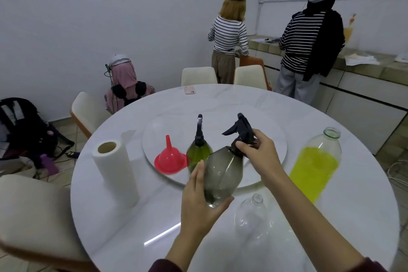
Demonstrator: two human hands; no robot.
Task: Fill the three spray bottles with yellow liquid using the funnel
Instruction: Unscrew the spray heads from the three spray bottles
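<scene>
My left hand (199, 201) grips the base of a smoky grey spray bottle (224, 172), held tilted above the table. My right hand (258, 152) holds the collar under its black trigger head (241, 128). Behind it a green spray bottle (197, 153) with a black sprayer stands on the turntable (265, 134), next to an upturned red funnel (170, 158). A clear bottle (254, 216) without a sprayer stands near the front edge. A large glass bottle of yellow liquid (315, 168) stands open at the right.
A paper towel roll (114, 172) stands on the left of the round white table (331, 227). A pink phone (189, 90) lies at the far edge. Cream chairs (198, 75) ring the table. Three people are beyond it, two at a counter (364, 66).
</scene>
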